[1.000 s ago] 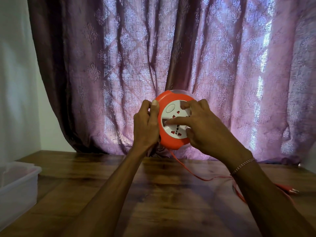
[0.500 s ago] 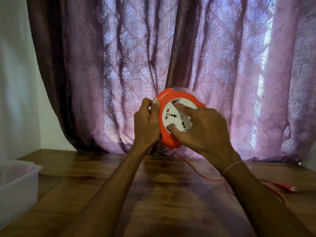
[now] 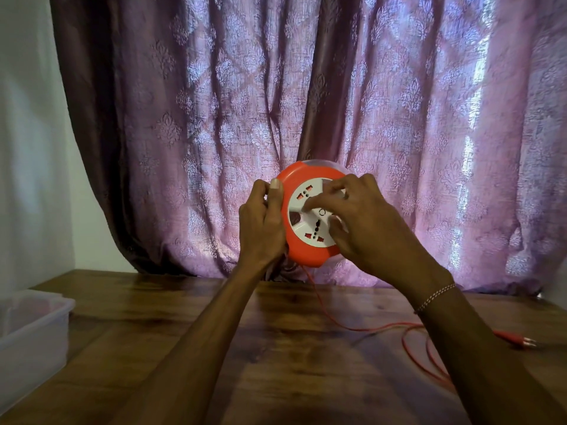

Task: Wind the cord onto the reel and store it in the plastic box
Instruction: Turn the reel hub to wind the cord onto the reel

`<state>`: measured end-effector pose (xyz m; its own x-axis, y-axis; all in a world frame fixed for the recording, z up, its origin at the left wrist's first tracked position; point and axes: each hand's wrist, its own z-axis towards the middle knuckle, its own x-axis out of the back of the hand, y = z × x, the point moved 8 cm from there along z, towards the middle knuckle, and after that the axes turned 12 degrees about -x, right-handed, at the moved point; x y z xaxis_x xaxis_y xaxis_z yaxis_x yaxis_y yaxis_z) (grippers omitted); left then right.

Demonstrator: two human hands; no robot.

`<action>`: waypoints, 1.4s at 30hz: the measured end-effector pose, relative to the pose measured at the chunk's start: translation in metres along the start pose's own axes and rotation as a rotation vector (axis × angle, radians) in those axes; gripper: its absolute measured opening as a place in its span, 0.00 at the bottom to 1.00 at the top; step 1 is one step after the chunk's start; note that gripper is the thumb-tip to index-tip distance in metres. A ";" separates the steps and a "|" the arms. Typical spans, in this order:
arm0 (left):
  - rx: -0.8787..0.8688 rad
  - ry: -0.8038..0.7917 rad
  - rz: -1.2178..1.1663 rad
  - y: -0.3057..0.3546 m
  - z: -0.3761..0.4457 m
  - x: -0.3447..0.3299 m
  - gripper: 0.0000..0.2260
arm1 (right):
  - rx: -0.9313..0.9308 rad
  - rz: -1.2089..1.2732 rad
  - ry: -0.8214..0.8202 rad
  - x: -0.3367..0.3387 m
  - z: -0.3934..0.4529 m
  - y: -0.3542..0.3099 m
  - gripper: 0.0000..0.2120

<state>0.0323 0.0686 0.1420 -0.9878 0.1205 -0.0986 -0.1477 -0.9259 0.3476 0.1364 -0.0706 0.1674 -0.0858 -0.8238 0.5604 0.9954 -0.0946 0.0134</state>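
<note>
A round orange reel [image 3: 302, 251] with a white socket face [image 3: 310, 222] is held upright above the wooden table. My left hand [image 3: 262, 223] grips its left rim, thumb on the front edge. My right hand [image 3: 365, 222] lies over the white face, fingers spread and pressed on it. A thin red cord [image 3: 337, 323] drops from the reel's bottom and trails right across the table to its plug [image 3: 518, 340]. A clear plastic box [image 3: 33, 335] stands at the left edge.
A purple patterned curtain [image 3: 306, 118] hangs close behind the reel. The wooden table [image 3: 276, 363] runs under both arms. Cord loops [image 3: 429, 360] lie on it at the right, partly hidden by my right forearm. A white wall is on the left.
The white face has turned under my right fingers, its sockets now at other positions. My right hand shifted across the face. The left hand kept its grip on the rim.
</note>
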 end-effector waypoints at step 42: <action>-0.010 -0.016 -0.011 0.001 -0.003 -0.006 0.18 | -0.036 -0.091 -0.195 -0.008 -0.004 0.000 0.24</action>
<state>0.0377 0.0657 0.1400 -0.9867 0.1366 -0.0878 -0.1584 -0.9280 0.3372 0.1374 -0.0662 0.1590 -0.1617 -0.6876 0.7078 0.9816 -0.1862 0.0433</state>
